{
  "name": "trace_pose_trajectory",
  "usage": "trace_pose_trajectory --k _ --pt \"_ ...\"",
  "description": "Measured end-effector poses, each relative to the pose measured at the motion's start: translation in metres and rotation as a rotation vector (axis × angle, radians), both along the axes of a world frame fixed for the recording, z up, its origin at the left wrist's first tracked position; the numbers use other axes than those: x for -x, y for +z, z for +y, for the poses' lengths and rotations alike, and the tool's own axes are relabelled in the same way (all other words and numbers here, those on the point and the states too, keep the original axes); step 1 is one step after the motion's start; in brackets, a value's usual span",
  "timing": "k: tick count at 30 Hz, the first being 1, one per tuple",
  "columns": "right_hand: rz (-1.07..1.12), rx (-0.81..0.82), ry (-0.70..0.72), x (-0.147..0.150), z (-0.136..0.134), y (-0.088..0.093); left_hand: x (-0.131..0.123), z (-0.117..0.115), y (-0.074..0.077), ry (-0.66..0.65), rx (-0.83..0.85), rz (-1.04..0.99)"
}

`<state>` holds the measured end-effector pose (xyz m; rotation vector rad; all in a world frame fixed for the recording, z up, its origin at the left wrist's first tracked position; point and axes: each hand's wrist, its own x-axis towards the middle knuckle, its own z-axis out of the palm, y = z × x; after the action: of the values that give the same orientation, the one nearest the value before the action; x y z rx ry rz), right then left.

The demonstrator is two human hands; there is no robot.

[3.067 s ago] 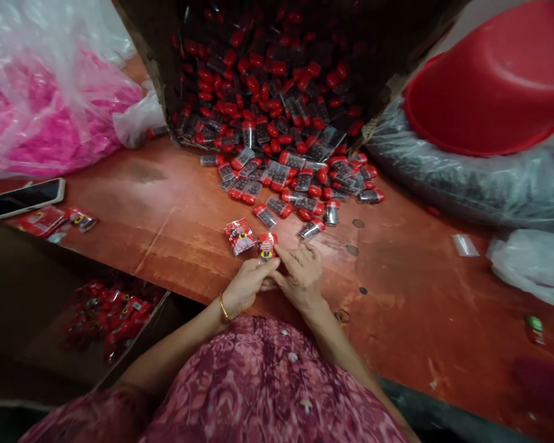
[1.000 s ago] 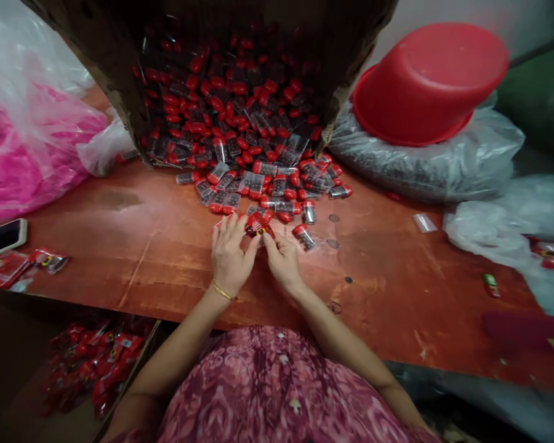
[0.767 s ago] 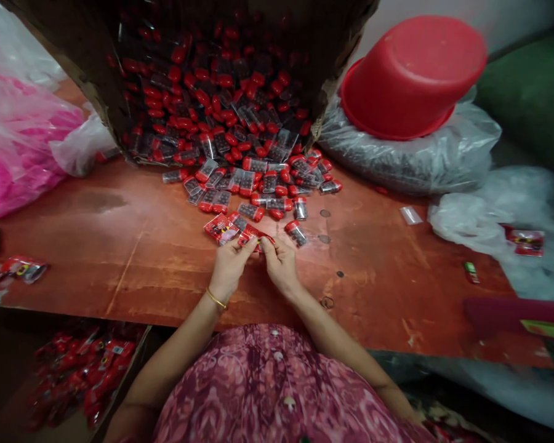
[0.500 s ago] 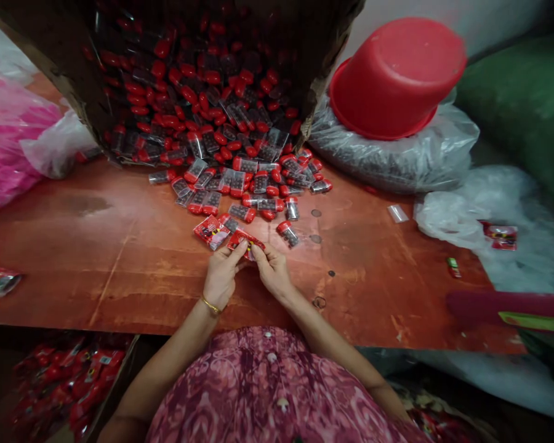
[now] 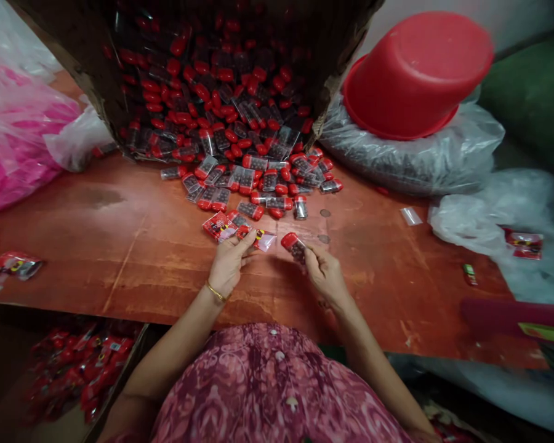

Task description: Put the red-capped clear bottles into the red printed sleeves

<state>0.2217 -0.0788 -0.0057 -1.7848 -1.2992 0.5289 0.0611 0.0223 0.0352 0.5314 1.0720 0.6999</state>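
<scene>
- The left hand (image 5: pixel 226 264) pinches a printed packet (image 5: pixel 264 239) between thumb and fingers; red, yellow and black print shows around the thumb, any lettering too small to read, and its clear end points right.
- The right hand (image 5: pixel 327 274) grips a red-capped container (image 5: pixel 292 243) by its clear end, cap tilted up and leftward, near the packet but apart from it.
- Just beyond the left fingertips and to their left lies a second packet (image 5: pixel 218 226), with pale marks on red that cannot be made out.
- Farther right of the right fingers, another red packet (image 5: pixel 526 243) rests on white plastic (image 5: pixel 459 221), its print illegible.
- Below and left of the left hand, a lower box (image 5: pixel 78 369) holds many red packets, one with a small white label, unreadable.
- Straight ahead of both hands, a pile of red-capped containers (image 5: pixel 247 178) spills from a carton (image 5: pixel 332 92), filling the space beyond the fingertips.
- Ahead and right of the right fingers, an upturned red bucket (image 5: pixel 420 74) sits on a stuffed plastic bag (image 5: pixel 397 163).
</scene>
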Motion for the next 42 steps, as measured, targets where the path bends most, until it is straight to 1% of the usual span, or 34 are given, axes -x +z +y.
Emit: trace_pose_trajectory --k 2,5,7,9,13,16,20,25,27,29,31,35,38,40,42 --pt "0.205 0.017 0.039 0.011 -0.009 0.015 0.000 -0.002 0.001 -0.025 -0.013 0.008" --pt "0.320 0.035 0.083 0.021 -0.014 0.033 0.002 -0.004 0.002 -0.090 -0.048 0.026" --pt "0.357 0.042 0.091 0.022 -0.013 0.040 0.004 -0.005 0.000 -0.144 -0.083 0.044" --pt "0.410 0.079 0.093 0.021 -0.010 0.041 0.006 -0.006 -0.001 -0.192 -0.123 0.054" --pt "0.548 0.182 0.073 0.020 -0.007 0.034 0.009 -0.006 -0.001 -0.242 -0.140 0.010" --pt "0.603 0.163 0.023 0.024 -0.007 0.026 0.006 -0.009 0.002 -0.221 -0.131 -0.036" --pt "0.573 0.113 0.031 0.032 -0.005 0.022 -0.002 -0.015 0.004 -0.146 -0.161 -0.089" --pt "0.453 0.007 0.010 0.037 -0.001 0.017 -0.007 -0.020 0.000 -0.145 -0.052 -0.134" --pt "0.442 -0.002 -0.009 0.039 0.001 0.013 -0.008 -0.023 -0.004 -0.080 -0.076 -0.163" --pt "0.474 0.013 -0.021 0.041 0.003 0.011 -0.010 -0.026 -0.007 -0.003 -0.109 -0.185" --pt "0.518 0.025 -0.024 0.042 0.004 0.009 -0.011 -0.028 -0.010 0.041 -0.125 -0.185" --pt "0.510 0.016 -0.014 0.043 0.004 0.008 -0.011 -0.028 -0.015 0.050 -0.147 -0.146" --pt "0.506 0.025 -0.010 0.046 0.004 0.008 -0.010 -0.027 -0.015 0.026 -0.148 -0.142" --pt "0.480 0.009 -0.048 0.051 0.004 0.006 -0.010 -0.027 -0.013 0.014 -0.114 -0.165" --pt "0.429 -0.038 -0.117 0.058 0.004 0.004 -0.012 -0.029 -0.012 0.023 -0.085 -0.186"
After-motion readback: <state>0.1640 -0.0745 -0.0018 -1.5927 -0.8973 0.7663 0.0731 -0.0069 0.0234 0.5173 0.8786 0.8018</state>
